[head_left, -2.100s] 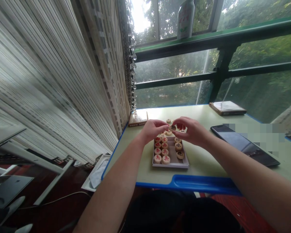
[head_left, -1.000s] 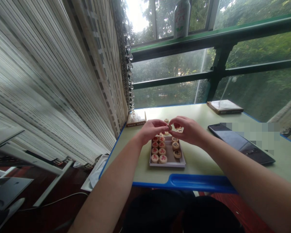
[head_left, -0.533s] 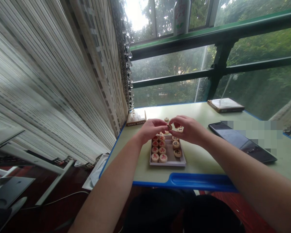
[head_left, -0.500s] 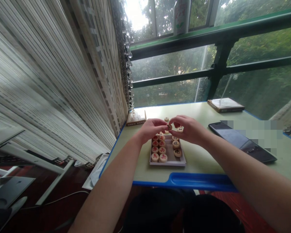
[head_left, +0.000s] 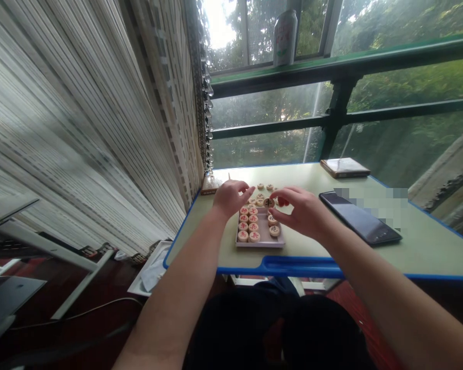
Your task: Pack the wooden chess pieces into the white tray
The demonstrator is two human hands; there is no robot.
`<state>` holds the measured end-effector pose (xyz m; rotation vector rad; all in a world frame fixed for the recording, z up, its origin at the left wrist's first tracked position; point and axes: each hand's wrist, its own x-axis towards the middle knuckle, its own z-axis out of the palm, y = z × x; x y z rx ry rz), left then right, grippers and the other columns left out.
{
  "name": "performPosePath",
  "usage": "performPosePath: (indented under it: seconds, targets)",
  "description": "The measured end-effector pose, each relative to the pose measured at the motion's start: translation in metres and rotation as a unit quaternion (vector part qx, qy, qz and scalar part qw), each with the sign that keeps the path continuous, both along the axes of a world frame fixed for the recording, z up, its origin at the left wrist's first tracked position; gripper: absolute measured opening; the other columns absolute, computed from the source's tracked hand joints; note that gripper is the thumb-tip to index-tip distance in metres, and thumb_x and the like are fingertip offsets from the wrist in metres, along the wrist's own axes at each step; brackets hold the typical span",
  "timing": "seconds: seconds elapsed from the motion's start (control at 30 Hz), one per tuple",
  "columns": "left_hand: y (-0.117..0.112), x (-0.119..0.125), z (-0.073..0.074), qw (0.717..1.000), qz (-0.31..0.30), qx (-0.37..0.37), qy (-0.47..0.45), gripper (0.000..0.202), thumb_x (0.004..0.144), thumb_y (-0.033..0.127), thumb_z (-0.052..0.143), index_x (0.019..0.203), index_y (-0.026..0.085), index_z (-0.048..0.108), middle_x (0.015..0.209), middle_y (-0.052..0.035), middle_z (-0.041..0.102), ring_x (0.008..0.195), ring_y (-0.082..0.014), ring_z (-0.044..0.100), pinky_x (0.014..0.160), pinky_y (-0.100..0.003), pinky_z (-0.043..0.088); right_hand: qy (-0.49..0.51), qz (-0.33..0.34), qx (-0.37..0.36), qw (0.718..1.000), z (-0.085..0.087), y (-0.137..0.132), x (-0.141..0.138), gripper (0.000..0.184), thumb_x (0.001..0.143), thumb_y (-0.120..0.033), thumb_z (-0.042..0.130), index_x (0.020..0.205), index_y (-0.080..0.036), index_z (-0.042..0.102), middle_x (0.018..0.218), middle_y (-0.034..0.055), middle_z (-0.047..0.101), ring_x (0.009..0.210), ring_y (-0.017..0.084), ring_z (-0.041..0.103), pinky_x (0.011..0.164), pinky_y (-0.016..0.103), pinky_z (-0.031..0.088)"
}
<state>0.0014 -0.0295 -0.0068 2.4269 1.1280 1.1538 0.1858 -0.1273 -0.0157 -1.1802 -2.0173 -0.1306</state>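
Note:
A shallow white tray (head_left: 261,242) lies on the pale green desk and holds several round wooden chess pieces (head_left: 248,226) with red and black characters. More loose pieces (head_left: 265,187) lie on the desk behind it. My right hand (head_left: 301,212) pinches one black-marked chess piece (head_left: 269,203) between thumb and fingertips above the tray's far end. My left hand (head_left: 230,197) hovers at the tray's far left corner with curled fingers, reaching toward the loose pieces; I see nothing in it.
A dark phone (head_left: 358,217) lies on the desk (head_left: 416,241) to the right, and a flat box (head_left: 344,167) sits at the back near the window. A small box (head_left: 209,185) stands by the blind. A bottle (head_left: 284,31) stands on the sill.
My hands have parted: the left has let go of the piece and moved left and back. The right keeps the piece. My head has shifted, so the desk sits further left.

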Motion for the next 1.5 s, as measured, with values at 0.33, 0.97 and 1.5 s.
performPosePath:
  seconds: [0.33, 0.97, 1.5]
  targets:
    - [-0.019, 0.013, -0.002, 0.995, 0.000, 0.102, 0.020, 0.022, 0.080, 0.030, 0.050, 0.082, 0.017, 0.067, 0.072, -0.0052, 0.064, 0.073, -0.0164, 0.055, 0.077, -0.030, 0.040, 0.135, -0.037, -0.083, 0.987, -0.038, -0.042, 0.002, 0.021, 0.077, -0.032, 0.057, 0.093, -0.020, 0.062, 0.061, 0.0000, 0.055, 0.052, 0.013, 0.049, 0.052, 0.026, 0.043]
    - [-0.040, 0.008, 0.010, 0.946, -0.210, -0.058, 0.238, 0.031, 0.066, 0.045, 0.065, 0.076, 0.016, 0.073, 0.062, -0.0020, 0.065, 0.053, -0.0090, 0.049, 0.051, -0.021, 0.031, 0.075, -0.066, -0.156, 0.983, -0.035, -0.034, -0.002, 0.028, 0.076, -0.044, 0.056, 0.089, -0.021, 0.067, 0.061, -0.0003, 0.056, 0.057, 0.013, 0.049, 0.053, 0.024, 0.037]
    - [-0.050, 0.014, 0.009, 0.930, -0.208, -0.029, 0.303, 0.019, 0.071, 0.032, 0.060, 0.073, 0.018, 0.073, 0.055, -0.0015, 0.062, 0.052, -0.0093, 0.047, 0.054, -0.021, 0.031, 0.061, -0.073, -0.182, 0.979, -0.034, -0.033, -0.005, 0.029, 0.076, -0.043, 0.056, 0.092, -0.022, 0.067, 0.062, 0.0000, 0.056, 0.058, 0.014, 0.048, 0.056, 0.024, 0.035]
